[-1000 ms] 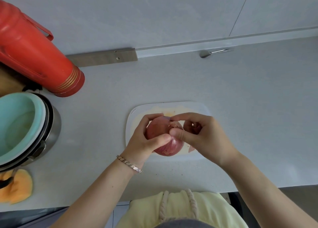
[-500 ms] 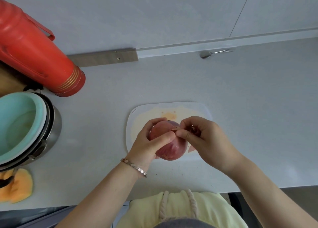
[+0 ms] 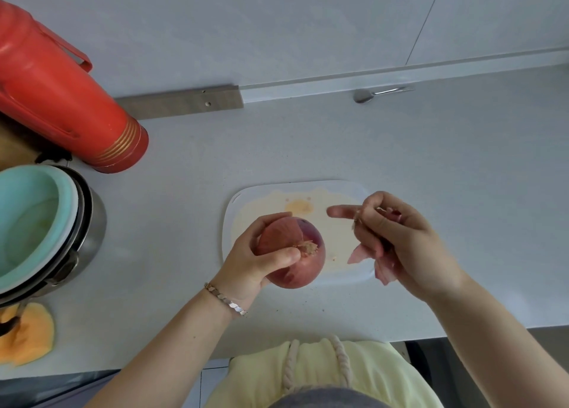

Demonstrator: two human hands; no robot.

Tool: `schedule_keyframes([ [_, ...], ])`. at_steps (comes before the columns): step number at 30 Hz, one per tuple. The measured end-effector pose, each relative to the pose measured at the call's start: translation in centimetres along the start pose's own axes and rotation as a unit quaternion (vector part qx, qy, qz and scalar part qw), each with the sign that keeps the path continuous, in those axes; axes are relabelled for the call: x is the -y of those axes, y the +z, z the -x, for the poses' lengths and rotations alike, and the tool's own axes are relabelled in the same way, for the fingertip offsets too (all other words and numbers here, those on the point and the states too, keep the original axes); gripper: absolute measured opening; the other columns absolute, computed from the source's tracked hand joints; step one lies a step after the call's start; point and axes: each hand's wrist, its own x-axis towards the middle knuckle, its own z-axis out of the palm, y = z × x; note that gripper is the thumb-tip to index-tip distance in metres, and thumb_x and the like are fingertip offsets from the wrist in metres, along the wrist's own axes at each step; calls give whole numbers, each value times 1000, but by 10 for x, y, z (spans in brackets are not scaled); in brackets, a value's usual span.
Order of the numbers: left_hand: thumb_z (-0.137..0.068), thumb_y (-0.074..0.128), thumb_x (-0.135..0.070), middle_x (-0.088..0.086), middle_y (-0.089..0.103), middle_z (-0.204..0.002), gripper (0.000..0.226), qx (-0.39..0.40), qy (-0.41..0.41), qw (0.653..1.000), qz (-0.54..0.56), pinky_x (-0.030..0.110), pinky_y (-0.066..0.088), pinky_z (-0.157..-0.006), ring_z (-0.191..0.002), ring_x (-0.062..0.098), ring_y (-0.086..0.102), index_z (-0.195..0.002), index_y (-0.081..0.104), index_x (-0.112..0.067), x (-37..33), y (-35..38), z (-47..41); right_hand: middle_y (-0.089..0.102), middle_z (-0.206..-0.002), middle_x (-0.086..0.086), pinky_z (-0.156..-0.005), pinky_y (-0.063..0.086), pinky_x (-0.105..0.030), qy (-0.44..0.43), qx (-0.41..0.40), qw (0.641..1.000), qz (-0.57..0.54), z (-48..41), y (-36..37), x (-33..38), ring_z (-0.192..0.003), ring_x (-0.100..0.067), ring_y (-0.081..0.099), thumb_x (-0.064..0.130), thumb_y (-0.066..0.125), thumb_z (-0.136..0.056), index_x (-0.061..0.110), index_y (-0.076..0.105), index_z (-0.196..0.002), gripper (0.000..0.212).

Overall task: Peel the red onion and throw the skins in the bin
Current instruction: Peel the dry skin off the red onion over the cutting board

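Note:
A red onion point(image 3: 303, 264) with papery skin and a dry root tuft sits in my left hand point(image 3: 255, 258), held just above the front left of a white cutting board point(image 3: 338, 192). My thumb presses beside the root. To the right of the onion, apart from it, my right hand point(image 3: 397, 244) is curled around several pinkish onion skins point(image 3: 383, 273), with the index finger pointing left. No bin is in sight.
A red thermos point(image 3: 61, 99) lies at the far left. Below it stands a stack of bowls point(image 3: 37, 222) with a mint-green one on top. Orange melon rinds point(image 3: 26, 335) lie near the counter's front edge. A spoon point(image 3: 366, 95) rests by the back wall.
My right hand pulled away to the right from the onion, carrying torn skin pieces. The left hand turned the onion so its root faces up.

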Motion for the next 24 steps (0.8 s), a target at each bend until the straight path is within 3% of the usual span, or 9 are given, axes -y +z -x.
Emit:
schedule_keyframes([
  [2,-40,75,-20,-1,67,-97,66,12,-19,999,26,27,55,-66,-85,12,68,-105,64,-23,1,0,0,55,-49,3,-32,39,-22,6,-14,1000,-3,-2,3,-5,-42,-11,58,7,47,-90,8,45,-70,21],
  [4,-41,74,-22,-4,67,-98,67,15,-41,998,52,29,55,-65,-87,12,68,-107,63,-27,0,1,0,53,-53,-3,-43,43,-30,20,-22,999,20,-3,6,-9,-33,-8,45,2,51,-89,11,50,-70,21],
  [5,-42,73,-24,-4,67,-98,65,13,-58,996,69,31,56,-63,-86,12,68,-106,62,-28,0,1,0,51,-52,-1,-47,41,-32,34,-25,998,50,-3,8,-9,-32,-9,46,1,50,-90,13,52,-73,21],
  [7,-45,71,-32,-3,66,-96,52,12,-97,991,91,33,55,-54,-81,15,69,-96,61,-24,-3,2,2,46,-49,5,-42,36,-24,42,-20,989,140,-1,9,-7,-34,-11,49,4,47,-92,18,58,-78,23],
  [10,-59,68,-45,5,68,-95,44,11,-163,982,97,28,50,-45,-75,24,67,-92,62,-18,-6,5,2,42,-47,11,-36,39,-15,-14,21,975,219,1,14,-2,-43,-11,46,10,61,-85,21,68,-84,13],
  [13,-66,64,-57,5,72,-87,44,20,-193,979,67,26,48,-43,-72,25,65,-92,69,-22,-11,7,2,44,-49,12,-46,42,-27,-69,46,961,263,-3,14,-5,-46,-6,37,24,67,-76,25,72,-90,15],
  [16,-65,67,-55,-1,73,-83,31,44,-199,979,2,25,48,-44,-69,19,67,-80,74,-29,-15,7,1,51,-54,17,-51,32,-13,-130,67,932,332,-8,11,-4,-51,-4,40,21,70,-78,25,73,-94,17],
  [20,-64,65,-59,-1,70,-97,31,51,-199,978,-46,27,50,-49,-82,20,65,-82,73,-36,-16,10,0,40,-53,16,-52,31,-7,-194,102,891,398,-12,13,-2,-51,-2,41,20,68,-77,21,73,-98,22],
  [24,-57,65,-66,-2,65,-115,67,33,-181,980,-80,51,58,-74,-104,23,64,-110,66,-26,-16,11,-2,34,-57,21,-52,29,-4,-244,110,865,425,-14,13,-1,-51,2,40,16,65,-78,15,74,-94,18],
])
